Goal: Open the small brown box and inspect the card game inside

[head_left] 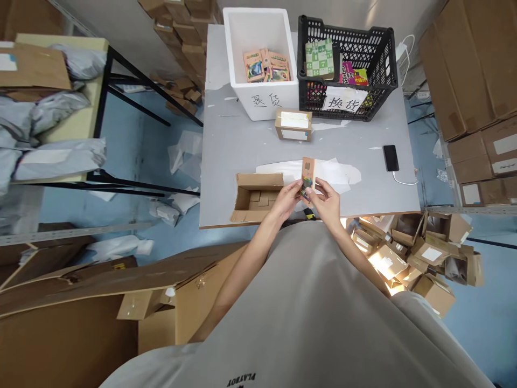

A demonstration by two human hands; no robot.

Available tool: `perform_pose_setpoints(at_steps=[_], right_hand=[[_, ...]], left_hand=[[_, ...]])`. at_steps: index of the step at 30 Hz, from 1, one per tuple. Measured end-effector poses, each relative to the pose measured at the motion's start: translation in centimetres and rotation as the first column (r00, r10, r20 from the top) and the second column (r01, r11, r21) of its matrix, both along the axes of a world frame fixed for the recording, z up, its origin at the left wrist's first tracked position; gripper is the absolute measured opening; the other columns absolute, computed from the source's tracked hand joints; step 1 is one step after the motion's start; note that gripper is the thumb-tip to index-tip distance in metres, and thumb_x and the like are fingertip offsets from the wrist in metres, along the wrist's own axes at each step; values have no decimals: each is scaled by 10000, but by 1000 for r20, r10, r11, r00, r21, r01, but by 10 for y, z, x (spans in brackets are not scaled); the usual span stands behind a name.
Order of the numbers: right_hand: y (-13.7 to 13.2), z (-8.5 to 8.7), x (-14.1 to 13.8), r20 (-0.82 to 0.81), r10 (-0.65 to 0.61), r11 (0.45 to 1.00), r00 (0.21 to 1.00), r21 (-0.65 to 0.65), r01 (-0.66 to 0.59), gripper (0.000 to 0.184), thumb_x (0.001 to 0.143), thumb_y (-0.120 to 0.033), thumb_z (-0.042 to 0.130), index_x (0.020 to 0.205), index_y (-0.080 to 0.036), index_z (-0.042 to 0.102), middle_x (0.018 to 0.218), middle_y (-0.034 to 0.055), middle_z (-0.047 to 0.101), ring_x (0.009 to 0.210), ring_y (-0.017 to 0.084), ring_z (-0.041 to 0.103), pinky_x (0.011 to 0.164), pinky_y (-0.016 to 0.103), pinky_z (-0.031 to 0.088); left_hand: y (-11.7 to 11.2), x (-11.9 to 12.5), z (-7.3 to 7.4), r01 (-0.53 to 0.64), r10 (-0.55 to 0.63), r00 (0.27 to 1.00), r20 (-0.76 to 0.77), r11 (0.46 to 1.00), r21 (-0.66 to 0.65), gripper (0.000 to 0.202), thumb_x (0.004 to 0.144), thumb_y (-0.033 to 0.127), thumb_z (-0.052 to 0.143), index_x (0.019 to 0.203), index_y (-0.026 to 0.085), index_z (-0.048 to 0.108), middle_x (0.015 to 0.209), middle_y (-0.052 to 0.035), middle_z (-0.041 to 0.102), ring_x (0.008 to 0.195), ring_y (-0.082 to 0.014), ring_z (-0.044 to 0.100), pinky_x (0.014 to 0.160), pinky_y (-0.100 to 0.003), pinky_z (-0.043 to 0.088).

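Between my two hands is a small orange printed card box point(308, 171), held upright above the table's front edge. My left hand point(287, 198) grips its left side with fingers closed on it. The thumb of my right hand point(326, 201) presses on the box's front, and the fingers wrap its right side. An opened cardboard box point(258, 196) with nothing visible inside lies left of my left hand. White paper or film point(335, 173) is spread on the table behind my hands.
On the table point(234, 145) stand a closed carton point(293, 125), a white bin point(262, 102) of similar boxes, and a black crate point(347, 102). A phone point(390, 158) lies right. A rack point(97, 91) with parcels is left; discarded cartons point(404, 253) are piled at lower right.
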State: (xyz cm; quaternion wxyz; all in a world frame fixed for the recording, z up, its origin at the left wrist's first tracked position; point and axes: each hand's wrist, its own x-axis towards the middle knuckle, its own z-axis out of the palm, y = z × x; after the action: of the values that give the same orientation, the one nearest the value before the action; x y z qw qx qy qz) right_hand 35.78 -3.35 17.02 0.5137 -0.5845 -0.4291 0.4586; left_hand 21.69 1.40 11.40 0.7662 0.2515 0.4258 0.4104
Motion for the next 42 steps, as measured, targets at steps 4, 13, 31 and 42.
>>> perform_pose_setpoints(at_steps=[4, 13, 31, 42], right_hand=[[-8, -2, -15, 387, 74, 981, 919, 138, -137, 513, 993, -522, 801, 1447, -289, 756, 1546, 136, 697, 1468, 334, 654, 1172, 504, 644], [-12, -8, 9, 517, -42, 958, 855, 264, -113, 399, 1182, -483, 530, 1409, -262, 772, 1268, 125, 809, 1141, 252, 790, 987, 380, 684], [6, -22, 7, 1, -84, 996, 996, 42, 84, 540, 971, -672, 774, 1287, -236, 807, 1337, 104, 850, 1203, 296, 826, 1095, 459, 686], [6, -27, 25, -223, -64, 997, 973, -49, 54, 625, 871, -721, 847, 1235, -217, 788, 1275, 131, 873, 1216, 336, 831, 1123, 502, 663]], left_hand=[[-2, 14, 8, 84, -78, 985, 154, 996, -29, 468, 819, 559, 916, 1179, 264, 866, 1278, -84, 836, 1282, -334, 755, 1049, -433, 655], [-5, -4, 3, -18, 26, 991, 128, 998, -59, 436, 747, 450, 1038, 1067, 229, 842, 1150, -77, 855, 1051, -251, 800, 926, -360, 657], [-30, 12, 34, -37, 201, 930, -308, 884, 466, 449, 925, 540, 878, 1250, 232, 851, 1396, -143, 822, 1375, -345, 759, 1131, -471, 648], [-17, -25, 9, -249, 335, 883, -330, 928, 276, 560, 759, 460, 973, 1227, 188, 828, 1121, -136, 877, 1067, -295, 842, 999, -459, 679]])
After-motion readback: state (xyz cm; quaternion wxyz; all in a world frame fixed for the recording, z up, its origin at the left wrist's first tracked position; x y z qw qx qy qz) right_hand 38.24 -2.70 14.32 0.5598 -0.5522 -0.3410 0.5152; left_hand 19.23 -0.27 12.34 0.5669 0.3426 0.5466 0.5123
